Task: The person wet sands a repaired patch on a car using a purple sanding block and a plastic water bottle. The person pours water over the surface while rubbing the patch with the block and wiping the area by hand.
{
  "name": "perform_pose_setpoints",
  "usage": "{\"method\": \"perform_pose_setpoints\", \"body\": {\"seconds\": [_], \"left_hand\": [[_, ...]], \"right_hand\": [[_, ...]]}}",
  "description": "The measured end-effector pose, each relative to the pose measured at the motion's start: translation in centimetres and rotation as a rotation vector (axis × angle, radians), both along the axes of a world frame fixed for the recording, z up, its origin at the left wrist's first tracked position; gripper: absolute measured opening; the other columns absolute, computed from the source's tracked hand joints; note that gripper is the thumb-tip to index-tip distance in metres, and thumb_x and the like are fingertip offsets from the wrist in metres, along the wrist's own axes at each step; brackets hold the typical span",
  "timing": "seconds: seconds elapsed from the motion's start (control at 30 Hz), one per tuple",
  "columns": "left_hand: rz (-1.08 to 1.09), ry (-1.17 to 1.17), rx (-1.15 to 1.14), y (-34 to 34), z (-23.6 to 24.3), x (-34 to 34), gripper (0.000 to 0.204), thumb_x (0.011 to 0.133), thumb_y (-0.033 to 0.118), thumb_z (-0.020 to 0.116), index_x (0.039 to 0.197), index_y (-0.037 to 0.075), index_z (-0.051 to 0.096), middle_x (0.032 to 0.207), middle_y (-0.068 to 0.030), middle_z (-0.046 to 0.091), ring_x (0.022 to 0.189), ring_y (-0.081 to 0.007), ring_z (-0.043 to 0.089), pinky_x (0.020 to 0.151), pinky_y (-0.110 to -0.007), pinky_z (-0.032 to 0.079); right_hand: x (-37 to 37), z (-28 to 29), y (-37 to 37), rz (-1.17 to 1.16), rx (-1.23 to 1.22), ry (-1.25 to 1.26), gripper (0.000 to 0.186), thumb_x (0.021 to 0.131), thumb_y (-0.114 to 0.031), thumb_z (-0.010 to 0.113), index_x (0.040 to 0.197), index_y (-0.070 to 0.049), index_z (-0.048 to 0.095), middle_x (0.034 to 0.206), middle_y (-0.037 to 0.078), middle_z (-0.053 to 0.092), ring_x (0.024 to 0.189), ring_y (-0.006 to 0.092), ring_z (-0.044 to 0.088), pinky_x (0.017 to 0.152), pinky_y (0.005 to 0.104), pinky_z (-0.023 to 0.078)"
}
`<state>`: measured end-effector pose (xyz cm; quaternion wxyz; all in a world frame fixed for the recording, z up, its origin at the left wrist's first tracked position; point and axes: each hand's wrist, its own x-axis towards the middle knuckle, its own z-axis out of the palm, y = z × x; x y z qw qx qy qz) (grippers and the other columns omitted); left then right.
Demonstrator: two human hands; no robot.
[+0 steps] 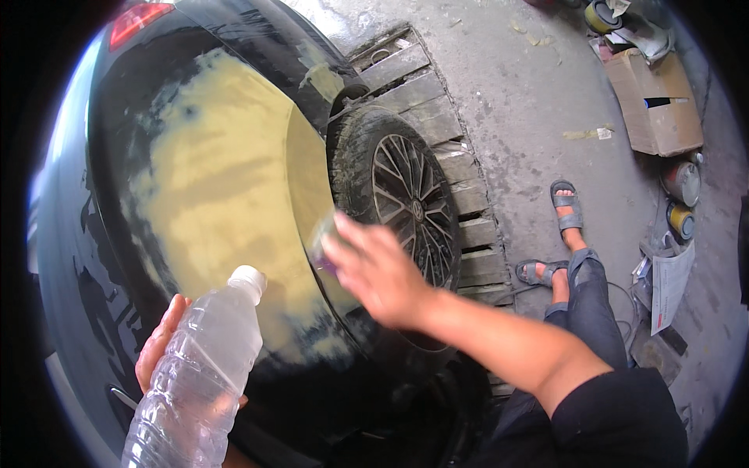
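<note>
A large clear plastic bottle (204, 374) with a white cap (247, 283) and pale liquid inside is in my left hand (158, 343), tilted with its cap end up and to the right. Most of those fingers are hidden behind it. My right hand (378, 269), smeared by motion, is closed on a small blurred pad (324, 243), greyish with a purple edge. The pad is at the wheel arch edge of a dark car's body panel (125, 101). A wide tan patch of filler (222, 171), with feathered edges and damp-looking darker streaks, covers much of that panel.
The car's wheel (417, 210) stands just right of the panel, beside a slatted floor grate (476, 269). Feet in grey sandals (566, 204) are on the concrete. A cardboard box (655, 101), cans (683, 183) and papers (672, 285) line the right side.
</note>
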<state>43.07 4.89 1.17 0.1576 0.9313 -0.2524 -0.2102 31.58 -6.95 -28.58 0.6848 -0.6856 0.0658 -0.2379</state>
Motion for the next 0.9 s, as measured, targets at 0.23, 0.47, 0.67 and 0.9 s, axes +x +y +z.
{"method": "perform_pose_setpoints", "body": {"seconds": [0.23, 0.47, 0.67, 0.9], "left_hand": [[-0.106, -0.132, -0.151, -0.7, 0.3, -1.0, 0.098, 0.076, 0.053, 0.085, 0.149, 0.006, 0.039, 0.152, -0.0240, 0.042, 0.137, -0.0355, 0.048, 0.112, -0.049, 0.041], [-0.152, -0.193, -0.208, 1.1, -1.8, -0.2, 0.095, 0.080, 0.053, 0.082, 0.148, 0.004, 0.038, 0.151, -0.0241, 0.043, 0.137, -0.0381, 0.047, 0.113, -0.051, 0.040], [0.231, -0.068, -0.257, 0.9, -0.3, -1.5, 0.093, 0.082, 0.051, 0.081, 0.150, 0.005, 0.035, 0.150, -0.0256, 0.042, 0.137, -0.0403, 0.048, 0.114, -0.053, 0.040], [0.344, -0.037, -0.542, 2.5, -0.4, -1.5, 0.091, 0.084, 0.046, 0.081, 0.152, 0.011, 0.032, 0.151, -0.0277, 0.040, 0.139, -0.0425, 0.045, 0.114, -0.054, 0.041]], "right_hand": [[10.4, -0.6, -1.3, -0.080, 0.023, 0.216, 0.044, 0.101, -0.027, 0.054, 0.141, -0.010, 0.056, 0.144, 0.026, 0.051, 0.112, 0.0455, 0.058, 0.096, 0.0504, 0.047], [3.4, 2.2, -1.0, -0.058, -0.010, 0.272, 0.045, 0.099, -0.027, 0.059, 0.140, -0.009, 0.058, 0.144, 0.024, 0.048, 0.113, 0.0425, 0.055, 0.099, 0.0476, 0.047], [13.8, -2.0, -4.1, -0.168, 0.114, 0.305, 0.042, 0.100, -0.028, 0.055, 0.138, -0.010, 0.060, 0.137, 0.024, 0.054, 0.112, 0.0457, 0.056, 0.100, 0.0486, 0.047], [4.2, 3.4, -1.0, -0.031, 0.119, 0.265, 0.047, 0.096, -0.022, 0.063, 0.141, -0.011, 0.059, 0.140, 0.024, 0.050, 0.115, 0.0419, 0.055, 0.104, 0.0478, 0.044]]}}
